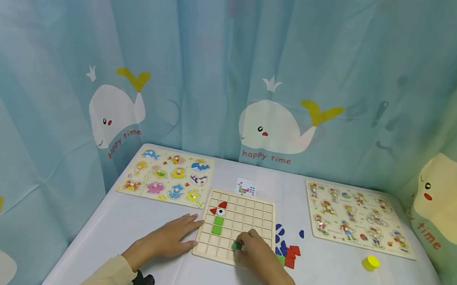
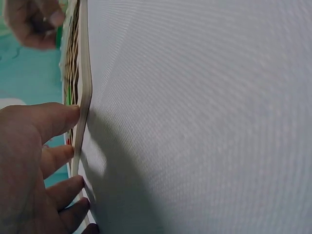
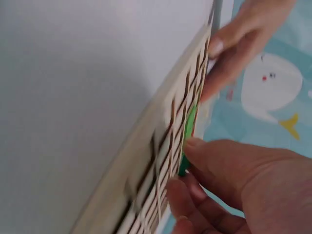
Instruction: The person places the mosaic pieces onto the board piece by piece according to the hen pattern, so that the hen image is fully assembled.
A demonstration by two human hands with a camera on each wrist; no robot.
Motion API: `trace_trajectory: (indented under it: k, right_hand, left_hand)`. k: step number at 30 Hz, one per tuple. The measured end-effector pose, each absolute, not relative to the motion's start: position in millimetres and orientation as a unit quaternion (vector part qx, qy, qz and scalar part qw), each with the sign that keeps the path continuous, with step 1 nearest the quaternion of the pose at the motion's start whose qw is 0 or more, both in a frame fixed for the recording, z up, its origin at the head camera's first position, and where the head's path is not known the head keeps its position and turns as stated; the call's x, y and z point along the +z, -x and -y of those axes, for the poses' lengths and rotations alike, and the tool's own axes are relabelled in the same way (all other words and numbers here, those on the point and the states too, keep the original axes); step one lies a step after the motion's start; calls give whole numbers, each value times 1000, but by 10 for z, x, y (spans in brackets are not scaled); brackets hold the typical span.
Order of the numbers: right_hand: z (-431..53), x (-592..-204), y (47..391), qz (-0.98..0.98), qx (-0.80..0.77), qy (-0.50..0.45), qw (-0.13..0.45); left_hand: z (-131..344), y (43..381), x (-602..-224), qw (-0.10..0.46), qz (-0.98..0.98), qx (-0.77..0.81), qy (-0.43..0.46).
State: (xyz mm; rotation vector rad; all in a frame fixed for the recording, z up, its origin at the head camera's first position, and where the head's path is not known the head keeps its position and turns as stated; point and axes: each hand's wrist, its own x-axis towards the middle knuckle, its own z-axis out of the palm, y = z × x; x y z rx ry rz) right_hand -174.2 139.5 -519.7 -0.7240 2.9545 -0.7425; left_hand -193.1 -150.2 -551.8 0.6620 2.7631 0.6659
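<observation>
A wooden grid board (image 1: 250, 212) lies on the table. In its left part sit a red quarter-round piece (image 1: 223, 205), a red triangle (image 1: 213, 210), a white eye tile (image 1: 221, 212) and two light green squares (image 1: 218, 225). My right hand (image 1: 258, 255) pinches a dark green tile (image 3: 183, 165) between thumb and fingers, over the lower middle of the grid; the fingers partly cover the tile. My left hand (image 1: 172, 237) rests at the board's left edge, its fingers (image 2: 61, 158) extended and the tips touching the rim.
Loose blue pieces (image 1: 280, 230), red tiles (image 1: 290, 261) and a green tile lie right of the board. Behind it is a small pattern card (image 1: 245, 187). A sea-animal puzzle (image 1: 167, 176) stands back left, a figure puzzle (image 1: 355, 217) back right, near a yellow cylinder (image 1: 370, 263).
</observation>
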Motion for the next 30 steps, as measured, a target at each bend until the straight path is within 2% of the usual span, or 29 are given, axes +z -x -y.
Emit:
trace_trajectory:
  k: [11, 21, 30]
  right_hand:
    - [-911, -5260, 1827, -932, -198, 298, -49]
    - [-827, -5315, 1842, -929, -172, 316, -86]
    - [-820, -5336, 1875, -933, -169, 306, -80]
  left_hand:
    - [1494, 1937, -5507, 106, -941, 227, -228]
    - [1496, 1921, -5473, 107, -943, 222, -224]
    - [1491, 1924, -5492, 112, -942, 226, -223]
